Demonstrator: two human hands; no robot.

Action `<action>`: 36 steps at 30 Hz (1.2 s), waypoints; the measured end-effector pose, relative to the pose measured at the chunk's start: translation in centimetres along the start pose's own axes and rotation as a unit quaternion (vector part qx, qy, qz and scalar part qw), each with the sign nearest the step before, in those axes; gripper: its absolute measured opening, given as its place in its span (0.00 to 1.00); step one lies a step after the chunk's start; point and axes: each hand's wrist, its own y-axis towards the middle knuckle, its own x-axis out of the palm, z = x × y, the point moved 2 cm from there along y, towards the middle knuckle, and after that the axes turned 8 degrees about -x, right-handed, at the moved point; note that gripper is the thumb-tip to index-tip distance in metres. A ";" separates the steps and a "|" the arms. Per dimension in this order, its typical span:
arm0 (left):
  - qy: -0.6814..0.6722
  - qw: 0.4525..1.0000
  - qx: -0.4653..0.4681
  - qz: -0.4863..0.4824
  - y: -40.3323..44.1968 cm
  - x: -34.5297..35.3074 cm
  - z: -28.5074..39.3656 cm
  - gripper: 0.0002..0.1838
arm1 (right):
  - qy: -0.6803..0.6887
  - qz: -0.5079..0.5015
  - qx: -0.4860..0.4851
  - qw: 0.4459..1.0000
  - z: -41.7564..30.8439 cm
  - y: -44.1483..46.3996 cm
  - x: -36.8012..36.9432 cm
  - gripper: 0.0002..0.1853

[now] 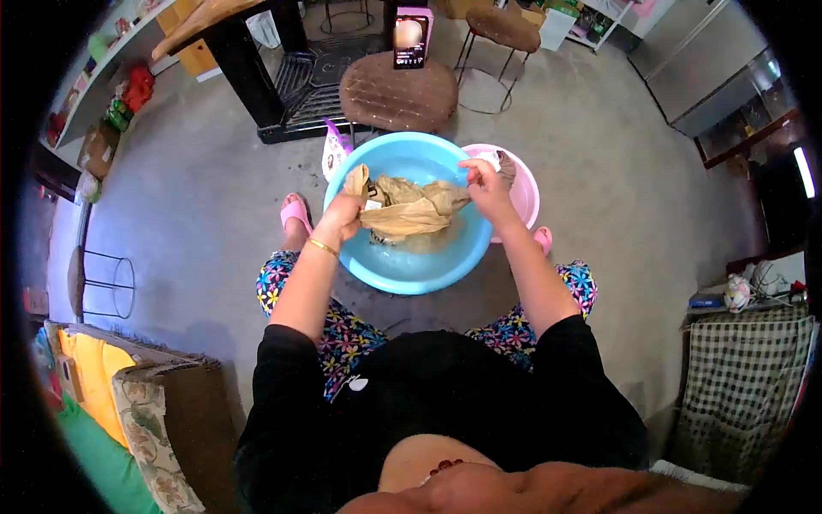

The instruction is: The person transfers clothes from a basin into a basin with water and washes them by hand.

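A wet tan garment (pixel 409 214) with dark lettering and a small white label lies bunched in a light blue basin (pixel 402 281) holding water. My left hand (pixel 344 216) is closed around the garment's left end, lifting part of it above the water. At the basin's right rim, my right hand (pixel 488 188) has its fingers bent together at the garment's right end. The cloth stretches between both hands, and its lower folds sit in the water.
A pink basin (pixel 529 193) with dark cloth in it stands partly behind the blue one. A purple and white bag (pixel 336 152) is at the left rim. Ahead, a brown stool (pixel 398 92) bears a phone (pixel 412 41). My pink slippers (pixel 294 211) flank the basins.
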 end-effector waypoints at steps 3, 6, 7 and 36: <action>0.015 1.000 -0.013 -0.008 -1.8 1.2 1.0 0.26 | -0.091 -0.011 -0.009 0.996 1.3 -0.4 -0.9 0.19; 0.022 0.999 0.009 -0.037 -2.2 1.7 1.3 0.27 | -0.208 -0.080 -0.023 0.975 0.9 -0.9 -0.1 0.18; 0.021 0.998 0.020 -0.059 -2.0 1.8 1.0 0.27 | -0.247 -0.085 -0.080 0.962 0.2 -1.2 1.1 0.19; 0.492 0.845 0.208 0.033 -3.7 7.5 -0.1 0.23 | -0.191 -0.221 -0.062 0.954 -4.2 4.6 6.9 0.11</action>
